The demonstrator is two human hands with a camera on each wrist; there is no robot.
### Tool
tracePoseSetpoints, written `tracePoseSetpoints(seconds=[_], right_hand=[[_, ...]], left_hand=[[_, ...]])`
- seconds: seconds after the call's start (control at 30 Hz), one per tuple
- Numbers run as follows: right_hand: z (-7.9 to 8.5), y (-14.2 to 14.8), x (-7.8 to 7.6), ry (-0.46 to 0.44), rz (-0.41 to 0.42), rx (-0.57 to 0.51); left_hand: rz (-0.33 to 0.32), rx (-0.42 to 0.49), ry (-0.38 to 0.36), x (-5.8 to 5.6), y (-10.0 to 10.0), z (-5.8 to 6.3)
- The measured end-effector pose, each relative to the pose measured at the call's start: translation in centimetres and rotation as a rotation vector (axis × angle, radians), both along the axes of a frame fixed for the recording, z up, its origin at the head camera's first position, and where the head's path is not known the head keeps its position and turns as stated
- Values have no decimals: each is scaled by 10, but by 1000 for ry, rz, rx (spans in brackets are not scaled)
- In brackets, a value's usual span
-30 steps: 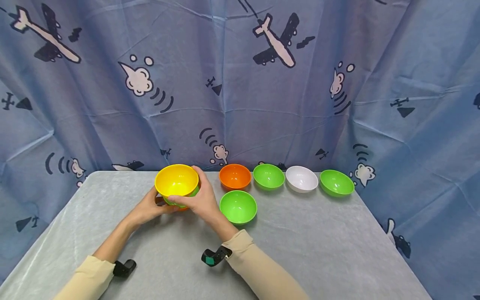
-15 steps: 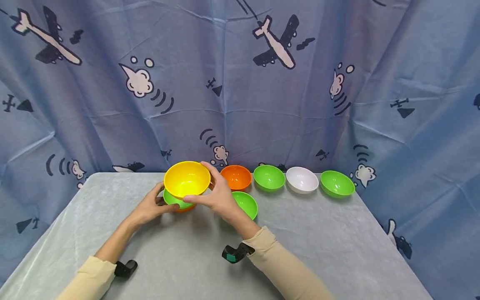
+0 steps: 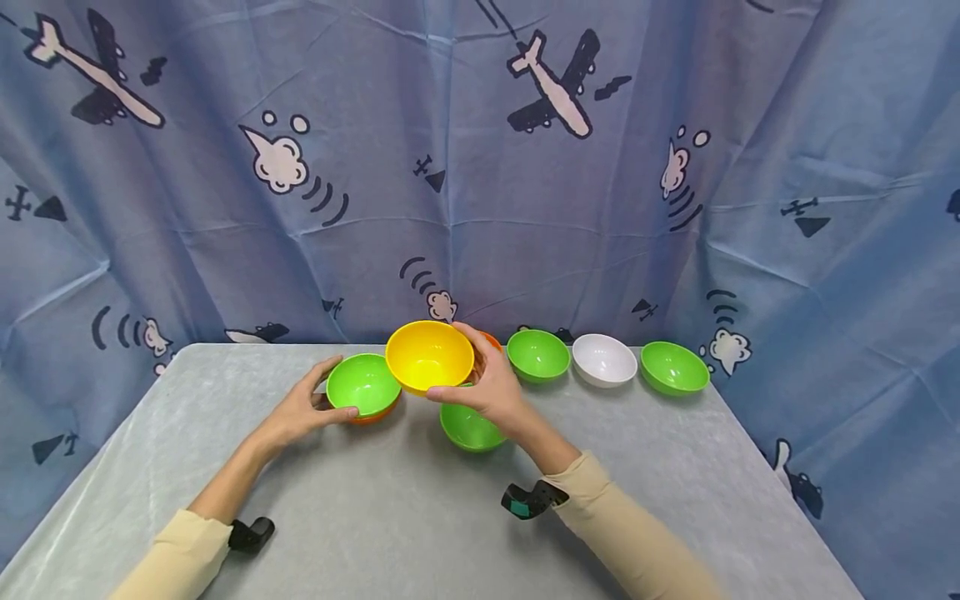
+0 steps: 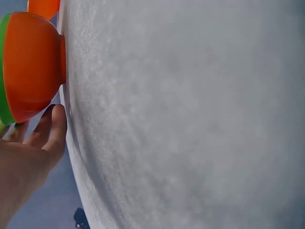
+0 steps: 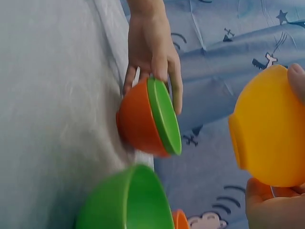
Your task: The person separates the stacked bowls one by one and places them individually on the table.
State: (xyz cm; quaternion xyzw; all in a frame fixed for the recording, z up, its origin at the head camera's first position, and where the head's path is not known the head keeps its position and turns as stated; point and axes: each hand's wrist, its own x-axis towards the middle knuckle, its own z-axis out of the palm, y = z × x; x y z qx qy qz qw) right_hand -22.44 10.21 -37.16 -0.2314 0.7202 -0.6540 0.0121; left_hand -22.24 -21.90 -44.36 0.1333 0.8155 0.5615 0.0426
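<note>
Holding a glossy yellow round plastic bowl (image 3: pixel 430 357) above the grey cloth-covered bench (image 3: pixel 375 517), the R hand (image 3: pixel 491 379) pinches it btwn thumb (near side) & fingers (far/R side); mouth up, foot ring visible in R wrist view. Yellow bowl posn.: in the air, up & R of the nested pair, partly blocking head-cam view of bowls beyond. Nested pair = glossy light-green round plastic bowl (image 3: pixel 365 379) seated in a glossy orange round plastic bowl (image 4: pixel 33 64), upright on bench. L hand (image 3: pixel 300 408) grips pair from L: thumb at near rim, other fingers curved round L/far side. R of pair, apart: a single green round plastic bowl (image 3: pixel 471 432), upright. Back row near rear edge, L to R: second orange plastic bowl (image 3: pixel 492 340) (mostly hidden), mid-row green plastic bowl (image 3: pixel 537 356), glossy white round plastic bowl (image 3: pixel 603 361), end-of-row green plastic bowl (image 3: pixel 675 367); all mouth up. Backdrop: blue fabric curtain (image 3: pixel 360 100) w/ airplane & cloud prints. Both arms: beige cloth sleeves (image 3: pixel 618 533) w/ black wrist units (image 3: pixel 251 536).
</note>
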Motion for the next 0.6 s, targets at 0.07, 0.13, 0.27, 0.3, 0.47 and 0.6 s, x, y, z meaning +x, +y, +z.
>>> tracePoseSetpoints(seconds=[0.07,0.13,0.27,0.3,0.47,0.6], right_hand=[[1,9,-1,3,8,11],[1,18,-3,9,21,24],[1,36,-6,1,40,35],[1,40,-6,-4,40,38],[0,60,-6,-42,25,67],[-3,75,-7,-56,12,111]], left_hand=[[1,-5,2,0,0,-1],[6,-4,1,0,-1,-1],[10,-9,-5,1,-1,-2],[10,-10,-5,1,-1,-2],[18,-30,-2,-1,0,-2],[19,-36,-8,-1,0,-1]])
